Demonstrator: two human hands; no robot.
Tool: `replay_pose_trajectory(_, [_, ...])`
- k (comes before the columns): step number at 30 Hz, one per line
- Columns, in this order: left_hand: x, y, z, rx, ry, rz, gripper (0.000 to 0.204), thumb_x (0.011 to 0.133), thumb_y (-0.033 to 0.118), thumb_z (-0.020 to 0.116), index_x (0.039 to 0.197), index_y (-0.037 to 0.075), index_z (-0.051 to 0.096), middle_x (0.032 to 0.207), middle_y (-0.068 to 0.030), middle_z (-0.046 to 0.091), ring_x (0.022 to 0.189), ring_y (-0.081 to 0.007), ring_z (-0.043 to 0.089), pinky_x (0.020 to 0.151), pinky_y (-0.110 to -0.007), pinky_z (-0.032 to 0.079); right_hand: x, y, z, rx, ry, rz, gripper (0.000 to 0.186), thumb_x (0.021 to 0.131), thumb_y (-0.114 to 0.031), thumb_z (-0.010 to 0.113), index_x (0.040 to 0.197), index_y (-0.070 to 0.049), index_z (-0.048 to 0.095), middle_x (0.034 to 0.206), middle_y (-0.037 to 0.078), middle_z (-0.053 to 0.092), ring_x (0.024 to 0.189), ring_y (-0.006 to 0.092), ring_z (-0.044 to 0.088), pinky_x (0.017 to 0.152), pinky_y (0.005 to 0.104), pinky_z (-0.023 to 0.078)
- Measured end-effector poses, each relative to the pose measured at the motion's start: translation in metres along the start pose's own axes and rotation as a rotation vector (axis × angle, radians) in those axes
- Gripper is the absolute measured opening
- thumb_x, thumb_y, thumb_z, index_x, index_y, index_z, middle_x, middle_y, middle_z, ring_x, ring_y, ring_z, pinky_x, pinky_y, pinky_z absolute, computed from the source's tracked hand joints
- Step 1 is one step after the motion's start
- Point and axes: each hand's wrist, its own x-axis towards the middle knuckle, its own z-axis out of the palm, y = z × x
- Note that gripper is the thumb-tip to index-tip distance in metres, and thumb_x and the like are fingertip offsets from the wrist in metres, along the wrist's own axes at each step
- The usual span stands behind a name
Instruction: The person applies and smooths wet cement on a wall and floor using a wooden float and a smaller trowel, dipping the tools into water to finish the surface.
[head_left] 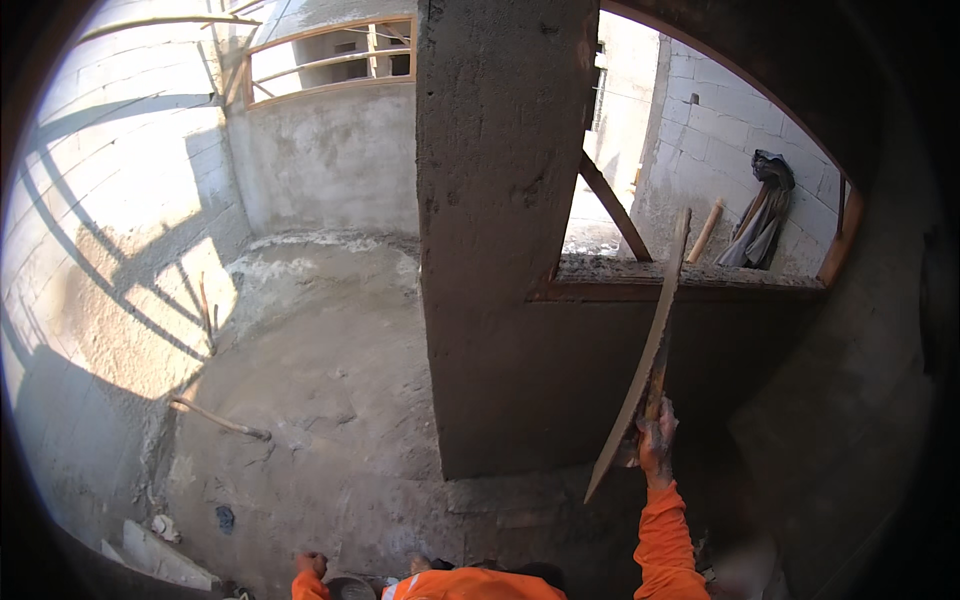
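While peering down into a half-finished room, catching first the pale block wall (130, 130) on the left, splashed with sunlight and barred with long shadows. Then down across the rough grey floor (310, 380), running back to a low plastered wall (330, 180). Straight up the middle, meeting the big plastered partition (510, 200), dark grey in the shade, pierced on its right by a window opening with a wood-edged sill (690, 291). And here, in front of it: a long wooden float (650, 345), steeply tilted, nearly edge-on, upper end overlapping the sill; cannot tell whether touching the partition. Slanting across the opening's left corner, a dark wooden brace (613, 207). Out beyond, against more blockwork, a draped grey cloth (765, 225), with a short wooden pole (706, 230) leaning just beside. Lying on the floor at left, a bent rod (220, 418). Now to the right hand (655, 440), out of an orange sleeve (665, 540), closed around the float's handle (657, 385)! Down at the lower edge, the left hand (312, 563), fingers curled narrow, near a round grey container (350, 588); impossible to tell whether holding anything. Smallest of all, a crumpled dark-blue scrap (225, 518) on the floor.
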Motion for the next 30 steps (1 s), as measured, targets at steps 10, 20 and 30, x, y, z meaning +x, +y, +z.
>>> replay_pose_trajectory(10, [-0.001,0.059,0.049,-0.267,-0.120,-0.024,0.014,0.077,0.007,0.057,0.082,-0.006,0.060,0.067,-0.0117,0.062,0.055,-0.0200,0.060,0.048,-0.033,0.050,0.175,-0.132,0.060,0.145,0.014,-0.561,0.040,0.095,-0.036,0.043,0.102,0.001,0.055,0.080,0.004,0.061,0.072,0.0101,0.057,0.062,0.0270,0.046])
replay_pose_trajectory(20, [-0.036,-0.035,0.107,-0.751,-0.198,-0.181,0.010,0.072,0.004,0.058,0.079,-0.001,0.054,0.064,-0.0137,0.060,0.049,-0.0226,0.058,0.039,-0.033,0.042,0.109,-0.114,0.046,0.382,-0.141,-0.210,0.027,0.086,-0.027,0.061,0.096,-0.002,0.055,0.070,0.001,0.055,0.054,0.0086,0.055,0.049,0.0219,0.046])
replay_pose_trajectory(30, [-0.085,-0.009,0.074,-0.295,-0.230,-0.291,0.010,0.069,0.010,0.064,0.075,0.002,0.061,0.067,-0.0083,0.061,0.057,-0.0202,0.057,0.049,-0.036,0.047,0.099,-0.108,0.084,0.511,-0.006,-0.118,0.020,0.091,-0.018,0.056,0.100,-0.001,0.050,0.072,0.006,0.056,0.059,0.0116,0.060,0.049,0.0241,0.050])
